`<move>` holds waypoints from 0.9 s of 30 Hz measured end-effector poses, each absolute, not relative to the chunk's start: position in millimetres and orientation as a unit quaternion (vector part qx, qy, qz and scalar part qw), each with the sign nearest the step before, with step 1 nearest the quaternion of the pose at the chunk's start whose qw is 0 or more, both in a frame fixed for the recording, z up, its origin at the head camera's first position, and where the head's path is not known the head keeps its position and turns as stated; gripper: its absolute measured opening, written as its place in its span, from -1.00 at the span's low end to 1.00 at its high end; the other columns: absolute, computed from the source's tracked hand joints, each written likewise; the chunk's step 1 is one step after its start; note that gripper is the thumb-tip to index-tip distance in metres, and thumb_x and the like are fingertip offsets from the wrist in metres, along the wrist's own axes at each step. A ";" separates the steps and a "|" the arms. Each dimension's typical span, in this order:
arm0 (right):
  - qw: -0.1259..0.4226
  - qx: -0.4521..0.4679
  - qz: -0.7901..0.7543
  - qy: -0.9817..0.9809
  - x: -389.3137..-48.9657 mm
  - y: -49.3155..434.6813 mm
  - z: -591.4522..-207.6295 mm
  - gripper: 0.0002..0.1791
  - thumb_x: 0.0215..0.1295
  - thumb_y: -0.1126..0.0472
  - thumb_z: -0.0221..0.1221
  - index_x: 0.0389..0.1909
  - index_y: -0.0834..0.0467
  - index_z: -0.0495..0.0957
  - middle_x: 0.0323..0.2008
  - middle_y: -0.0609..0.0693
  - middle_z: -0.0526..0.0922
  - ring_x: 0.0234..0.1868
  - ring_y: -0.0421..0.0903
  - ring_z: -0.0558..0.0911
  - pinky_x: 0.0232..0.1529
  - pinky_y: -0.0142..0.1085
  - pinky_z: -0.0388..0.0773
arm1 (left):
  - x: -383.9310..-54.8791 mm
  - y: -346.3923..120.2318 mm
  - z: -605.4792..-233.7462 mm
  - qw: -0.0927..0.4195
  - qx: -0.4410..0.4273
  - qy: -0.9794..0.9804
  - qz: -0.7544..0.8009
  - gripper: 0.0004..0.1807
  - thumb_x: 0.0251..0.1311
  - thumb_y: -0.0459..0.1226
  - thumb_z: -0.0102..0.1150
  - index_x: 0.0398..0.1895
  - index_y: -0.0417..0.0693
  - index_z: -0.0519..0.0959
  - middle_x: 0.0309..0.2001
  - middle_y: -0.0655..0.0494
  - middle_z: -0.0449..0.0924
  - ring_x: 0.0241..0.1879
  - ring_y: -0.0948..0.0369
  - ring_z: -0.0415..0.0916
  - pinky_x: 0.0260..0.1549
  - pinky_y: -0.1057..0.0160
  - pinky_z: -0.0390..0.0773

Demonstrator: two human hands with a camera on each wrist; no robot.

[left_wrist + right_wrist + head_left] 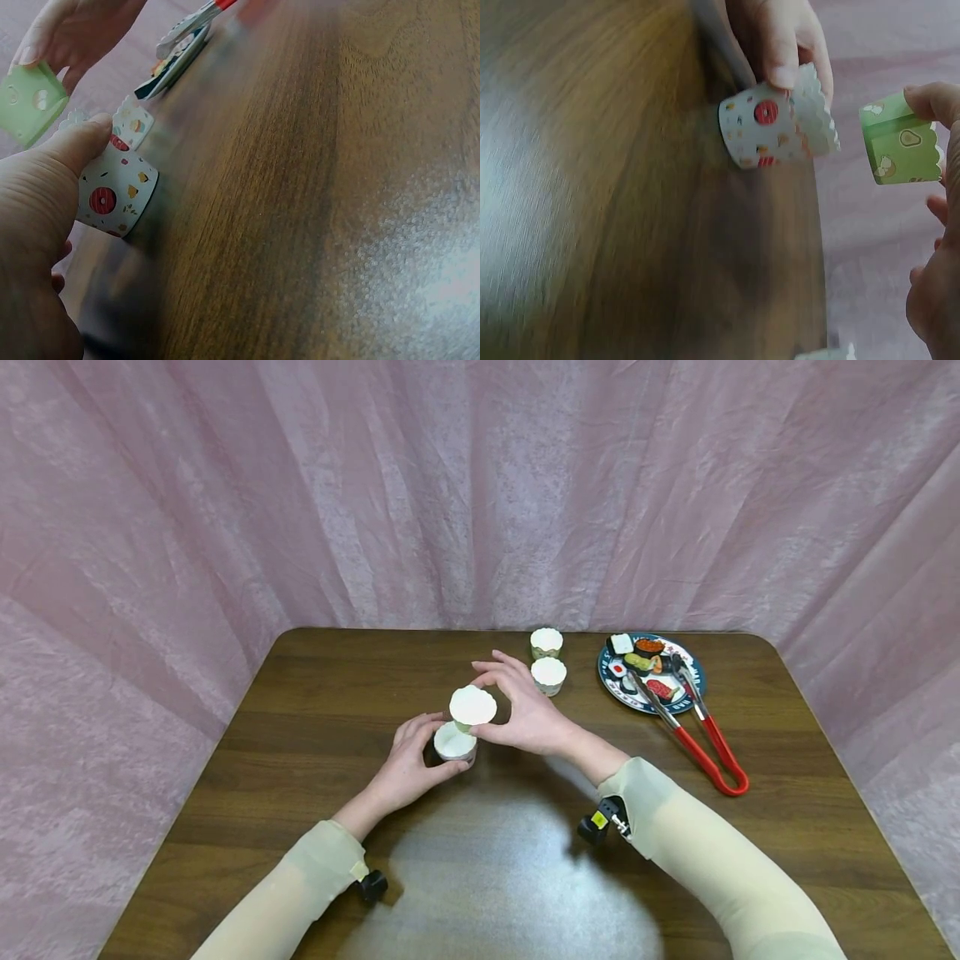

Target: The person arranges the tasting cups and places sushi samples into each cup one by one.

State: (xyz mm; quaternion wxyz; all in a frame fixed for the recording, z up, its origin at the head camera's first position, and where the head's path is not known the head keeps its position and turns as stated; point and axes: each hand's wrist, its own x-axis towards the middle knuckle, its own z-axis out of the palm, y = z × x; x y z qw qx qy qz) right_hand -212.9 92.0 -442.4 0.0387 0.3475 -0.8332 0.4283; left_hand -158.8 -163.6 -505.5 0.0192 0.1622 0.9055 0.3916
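Note:
A white paper baking cup (455, 745) with a scalloped rim stands on the table, and my left hand (403, 770) grips it from the side. Its wall carries a red doughnut print, seen on the baking cup (120, 195) in the left wrist view. Just above and slightly right of it, my right hand (531, 717) pinches a green baking cup (472, 707) between thumb and fingers. In the right wrist view, avocado pictures show on the green cup (900, 142), which is held apart from the white one. Both held cups have pale insides.
Behind my right hand stand a green-sided baking cup (547, 644) and a pale baking cup (549, 677). At the back right, a blue-rimmed plate (608, 683) holds several sushi pieces (649, 647). Red-handled tongs (694, 752) lean on it. A pink curtain (480, 493) hangs behind the table.

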 end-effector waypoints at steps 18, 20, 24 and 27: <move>0.101 0.226 0.354 -0.902 -208.0 169.6 -448.5 -0.40 0.00 -0.06 0.55 0.04 0.02 0.56 0.61 0.09 0.01 0.61 0.18 -0.22 0.44 0.35 -0.14 | -157.8 -163.9 -502.8 0.035 0.155 0.904 0.398 -0.16 0.12 0.22 0.43 0.40 0.08 0.42 0.54 0.04 0.15 0.54 -0.03 -0.13 0.35 -0.32 0.14; 0.100 0.212 0.347 -0.908 -206.0 174.2 -452.6 -0.41 -0.01 -0.06 0.55 0.03 0.02 0.57 0.61 0.11 0.00 0.61 0.20 -0.24 0.43 0.37 -0.15 | -157.9 -163.9 -503.2 0.033 0.156 0.904 0.397 -0.15 0.12 0.21 0.44 0.40 0.07 0.42 0.54 0.04 0.15 0.54 -0.04 -0.13 0.35 -0.31 0.15; 0.089 0.193 0.331 -0.919 -201.2 179.3 -460.8 -0.39 -0.02 -0.09 0.55 0.03 0.04 0.58 0.61 0.14 0.00 0.61 0.20 -0.26 0.42 0.40 -0.17 | -158.4 -164.0 -504.5 0.030 0.158 0.904 0.397 -0.15 0.11 0.21 0.44 0.40 0.07 0.42 0.53 0.04 0.16 0.54 -0.03 -0.12 0.36 -0.30 0.15; 0.081 0.183 0.317 -0.927 -198.6 180.3 -466.5 -0.39 -0.03 -0.13 0.55 0.01 0.04 0.60 0.60 0.15 0.01 0.61 0.20 -0.26 0.42 0.40 -0.18 | -158.9 -163.8 -505.6 0.030 0.157 0.904 0.396 -0.16 0.11 0.22 0.44 0.39 0.08 0.43 0.53 0.06 0.16 0.54 -0.03 -0.12 0.36 -0.29 0.15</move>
